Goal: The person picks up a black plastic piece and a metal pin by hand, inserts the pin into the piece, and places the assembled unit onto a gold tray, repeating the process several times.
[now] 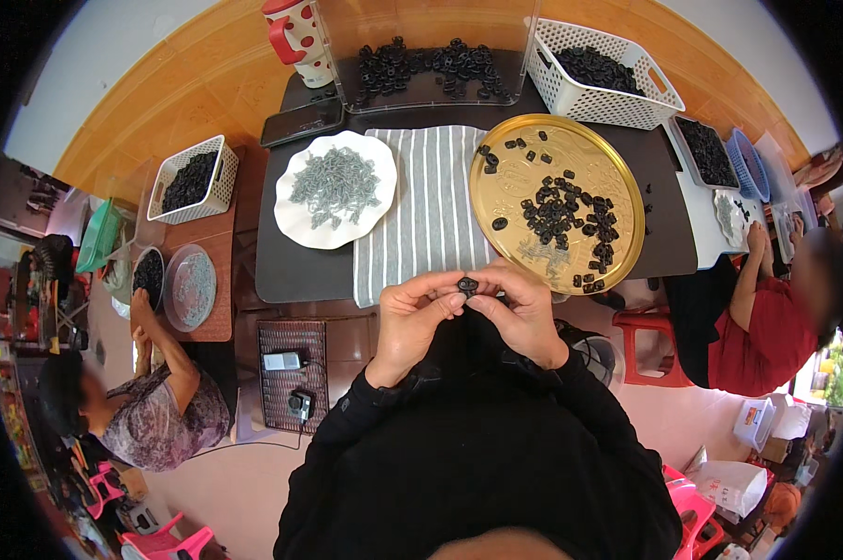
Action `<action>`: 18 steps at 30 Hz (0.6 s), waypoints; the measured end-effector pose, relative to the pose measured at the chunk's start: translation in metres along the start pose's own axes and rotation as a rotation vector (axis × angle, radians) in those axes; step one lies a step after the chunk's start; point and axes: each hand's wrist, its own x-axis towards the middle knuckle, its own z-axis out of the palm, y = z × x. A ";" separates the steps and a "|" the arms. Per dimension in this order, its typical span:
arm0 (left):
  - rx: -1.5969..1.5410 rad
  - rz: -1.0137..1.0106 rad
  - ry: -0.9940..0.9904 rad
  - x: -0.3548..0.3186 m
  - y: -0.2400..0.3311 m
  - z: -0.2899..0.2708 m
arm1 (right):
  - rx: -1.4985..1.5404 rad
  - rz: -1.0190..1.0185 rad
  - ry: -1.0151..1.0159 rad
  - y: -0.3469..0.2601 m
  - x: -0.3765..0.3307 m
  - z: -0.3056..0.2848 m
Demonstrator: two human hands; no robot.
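A small black plastic part (467, 286) is pinched at the fingertips of both my hands, above the near edge of a grey-and-white striped cloth (421, 210). My left hand (412, 315) closes thumb and fingers on its left side. From the right, my right hand (524, 313) grips it the same way. Left of the cloth, a white wavy-rimmed plate (333, 239) bears a heap of small grey slender pieces (336, 185). To the right lies a round gold tray (594, 149) with scattered black plastic parts (552, 213) and a few grey pieces (545, 254).
At the back stand a clear bin (431, 23) of black parts, a white basket (543, 82) and a red-dotted mug (300, 47). A phone (302, 121) lies near them. Co-workers sit at side tables, left (169, 425) and right (767, 345). A wicker stand (277, 397) holds small devices.
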 end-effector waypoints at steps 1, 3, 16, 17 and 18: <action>0.000 0.000 -0.001 0.000 0.000 0.001 | 0.001 -0.003 0.009 0.000 -0.001 0.001; -0.007 0.025 0.029 0.000 -0.001 0.005 | -0.007 -0.024 0.040 0.003 -0.003 0.004; 0.147 0.165 0.054 -0.010 -0.006 0.017 | -0.207 -0.187 0.160 -0.005 -0.008 0.012; 0.172 0.212 0.058 -0.011 -0.004 0.020 | -0.207 -0.186 0.161 -0.007 -0.008 0.012; 0.197 0.259 0.061 -0.011 -0.003 0.022 | -0.224 -0.221 0.167 -0.009 -0.006 0.012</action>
